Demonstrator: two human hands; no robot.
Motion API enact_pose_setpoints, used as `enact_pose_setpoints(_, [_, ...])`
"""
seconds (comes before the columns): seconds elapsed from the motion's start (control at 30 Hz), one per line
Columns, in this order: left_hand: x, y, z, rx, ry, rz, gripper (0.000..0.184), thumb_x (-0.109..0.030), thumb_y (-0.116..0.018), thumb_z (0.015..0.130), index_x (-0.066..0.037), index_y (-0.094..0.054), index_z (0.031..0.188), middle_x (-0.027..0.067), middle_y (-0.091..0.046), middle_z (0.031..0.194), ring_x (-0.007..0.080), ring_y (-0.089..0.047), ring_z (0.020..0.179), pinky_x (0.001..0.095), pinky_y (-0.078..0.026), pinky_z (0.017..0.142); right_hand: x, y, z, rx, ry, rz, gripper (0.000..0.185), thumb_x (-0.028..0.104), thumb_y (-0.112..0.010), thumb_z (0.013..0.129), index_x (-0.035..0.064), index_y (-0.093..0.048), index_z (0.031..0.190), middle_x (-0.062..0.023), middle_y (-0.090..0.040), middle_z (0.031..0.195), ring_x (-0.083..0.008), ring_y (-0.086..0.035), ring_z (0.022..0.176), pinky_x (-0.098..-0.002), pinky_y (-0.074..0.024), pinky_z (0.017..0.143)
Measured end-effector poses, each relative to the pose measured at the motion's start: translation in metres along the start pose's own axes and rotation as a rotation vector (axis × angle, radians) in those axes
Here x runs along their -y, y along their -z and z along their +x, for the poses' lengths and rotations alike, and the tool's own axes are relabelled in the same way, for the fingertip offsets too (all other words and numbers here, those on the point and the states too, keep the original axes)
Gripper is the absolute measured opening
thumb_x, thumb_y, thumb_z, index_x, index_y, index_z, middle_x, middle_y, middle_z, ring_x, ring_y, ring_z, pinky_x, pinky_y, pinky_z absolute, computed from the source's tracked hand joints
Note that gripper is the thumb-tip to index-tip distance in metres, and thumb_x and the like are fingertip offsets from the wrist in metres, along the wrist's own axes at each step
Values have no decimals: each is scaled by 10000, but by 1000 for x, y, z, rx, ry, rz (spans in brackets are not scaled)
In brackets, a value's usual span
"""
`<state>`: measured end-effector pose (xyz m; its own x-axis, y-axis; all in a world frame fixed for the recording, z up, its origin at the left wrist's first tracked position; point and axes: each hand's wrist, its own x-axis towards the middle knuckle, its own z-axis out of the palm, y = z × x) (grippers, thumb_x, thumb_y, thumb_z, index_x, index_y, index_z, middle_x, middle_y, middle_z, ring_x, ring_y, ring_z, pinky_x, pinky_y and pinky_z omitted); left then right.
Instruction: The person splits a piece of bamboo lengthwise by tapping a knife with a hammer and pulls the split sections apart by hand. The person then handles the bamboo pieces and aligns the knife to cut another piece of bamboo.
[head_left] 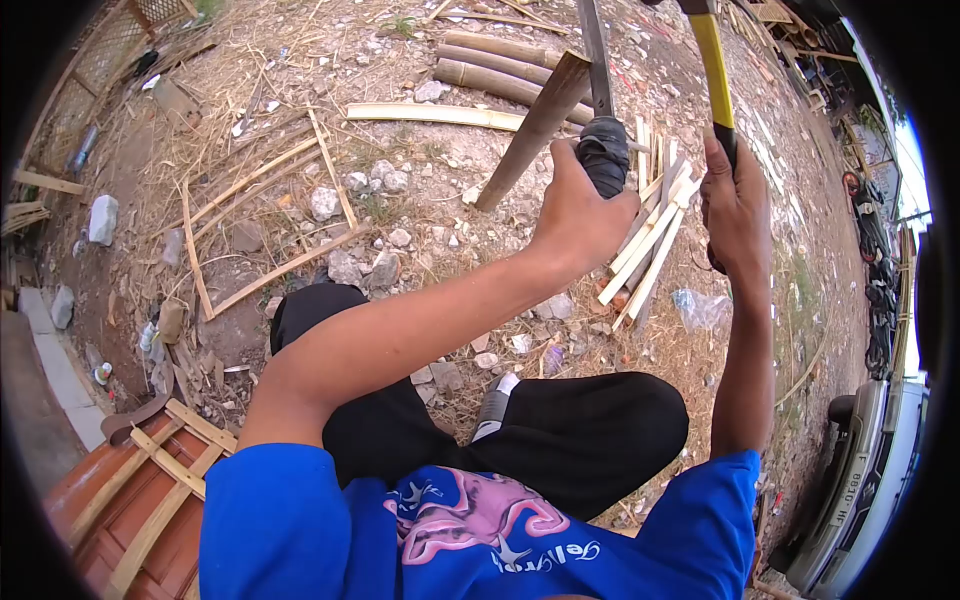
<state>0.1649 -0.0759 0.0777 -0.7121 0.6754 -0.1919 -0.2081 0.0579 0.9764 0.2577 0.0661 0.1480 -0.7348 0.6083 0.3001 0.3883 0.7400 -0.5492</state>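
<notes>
My left hand (572,222) is closed around the black-wrapped handle of a machete (597,60), its blade pointing away from me. A brown split piece of bamboo (535,130) slants just left of the blade, its upper end against or very near it; whether the blade bites into it I cannot tell. My right hand (738,215) grips a hammer (712,75) by its yellow and black handle, raised to the right of the machete. The hammer's head is mostly cut off by the top edge. Below the hands lies a bundle of pale split bamboo strips (650,235).
Several bamboo poles (490,75) and a long pale strip (430,114) lie ahead on stony ground. A thin wooden frame (285,265) rests at left. A slatted wooden piece (165,470) is at lower left; a parked vehicle (850,490) stands at right.
</notes>
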Motion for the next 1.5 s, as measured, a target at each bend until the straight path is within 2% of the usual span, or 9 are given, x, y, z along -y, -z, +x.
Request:
enact_pose_setpoints(0.23, [2, -2, -1, -41, -38, -4, 684, -164, -652, 817, 90, -242, 1303, 257, -583, 1019, 334, -637, 876, 427, -501, 808, -16, -24, -13, 11, 115, -158, 381, 377, -483, 1050, 15, -597, 1084, -161, -576, 700, -267, -537, 605, -426, -407, 589])
enact_pose_setpoints(0.53, [-3, -2, 4, -22, 8, 4, 667, -154, -648, 819, 105, -251, 1288, 255, -583, 1029, 308, -630, 885, 405, -498, 810, 16, 24, 6, -175, 160, 512, 336, 401, -522, 1042, 93, -555, 911, 94, -359, 599, 25, -347, 519, -180, -232, 435])
enact_pose_setpoints(0.63, [-3, -1, 2, -15, 18, 0, 698, -173, -649, 824, 114, -235, 1307, 274, -582, 1057, 326, -635, 924, 407, -493, 843, -16, -15, -4, 70, 83, -221, 394, 392, -513, 1041, 9, -600, 1008, -50, -490, 634, -147, -509, 573, -357, -380, 534])
enact_pose_setpoints(0.9, [-1, -3, 4, 4, 57, 24, 756, -184, -674, 818, 112, -216, 1342, 302, -578, 1122, 373, -641, 1015, 421, -491, 887, 1, 10, 2, -42, -36, 35, 398, 417, -487, 1047, 43, -623, 1053, -34, -518, 665, -130, -477, 611, -338, -381, 570])
enact_pose_setpoints(1.0, [1, -9, 2, -76, 6, 41, 689, -128, -706, 815, 88, -293, 1323, 169, -542, 965, 178, -602, 652, 324, -494, 551, -7, -8, -3, 6, 9, -13, 389, 398, -489, 1047, 22, -589, 1047, -100, -530, 669, -197, -501, 597, -379, -388, 571])
enact_pose_setpoints(1.1, [-4, -4, 1, 11, 3, 3, 732, -187, -660, 820, 112, -224, 1326, 284, -583, 1071, 342, -647, 955, 414, -500, 839, -17, -22, -5, 19, 77, -152, 358, 363, -515, 1045, 19, -607, 1090, -49, -498, 658, -139, -466, 602, -348, -378, 558])
enact_pose_setpoints(1.37, [-4, -2, 3, 8, 45, -2, 715, -168, -651, 814, 114, -232, 1319, 283, -577, 1063, 336, -643, 940, 417, -499, 847, -4, 2, 9, -250, 228, 646, 351, 360, -495, 1057, 109, -502, 812, 75, -406, 599, 9, -345, 454, -190, -248, 384])
enact_pose_setpoints(1.43, [-4, -2, 4, -1, 28, -2, 717, -168, -649, 814, 112, -229, 1323, 284, -578, 1063, 344, -644, 940, 421, -499, 852, -20, -18, -4, 88, 138, -262, 387, 368, -477, 1053, 1, -582, 988, -105, -512, 633, -236, -544, 565, -395, -418, 554])
enact_pose_setpoints(1.5, [0, -3, 6, -9, 24, 4, 721, -170, -647, 813, 110, -226, 1327, 284, -581, 1061, 353, -646, 937, 426, -499, 854, -23, -21, -3, 142, 54, -178, 416, 409, -473, 1048, 6, -577, 1032, -166, -545, 686, -307, -559, 638, -444, -412, 628])
